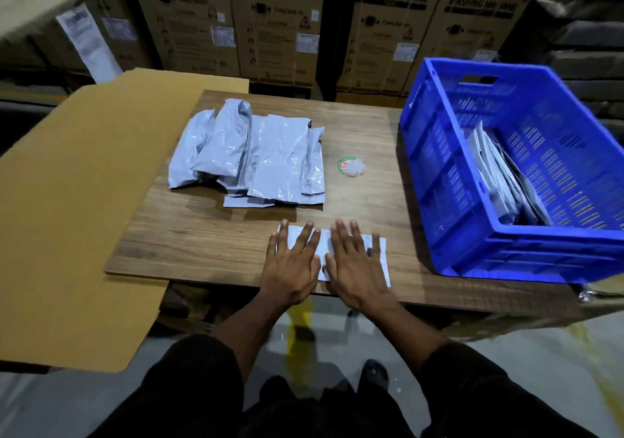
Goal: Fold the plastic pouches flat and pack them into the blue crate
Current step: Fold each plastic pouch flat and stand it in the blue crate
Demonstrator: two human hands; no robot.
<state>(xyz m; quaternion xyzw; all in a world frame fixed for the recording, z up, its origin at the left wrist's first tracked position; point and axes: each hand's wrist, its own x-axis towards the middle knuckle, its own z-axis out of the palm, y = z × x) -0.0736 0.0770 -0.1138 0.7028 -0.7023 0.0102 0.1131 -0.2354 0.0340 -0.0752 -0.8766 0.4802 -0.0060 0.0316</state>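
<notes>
Both hands lie flat, fingers spread, pressing one pouch (378,255) against the bench (189,235) near its front edge: left hand (292,265) beside right hand (354,265), thumbs nearly touching. Beyond the fingertips waits a heap of unfolded pouches (250,154). To the right of the hands, the blue crate (449,181) already holds several folded ones, so the job looks partway done.

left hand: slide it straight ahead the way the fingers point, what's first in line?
Likely the pile of unfolded pouches. The left hand lies flat on the folded pouch, fingers pointing toward the pile's near edge across bare table.
</notes>
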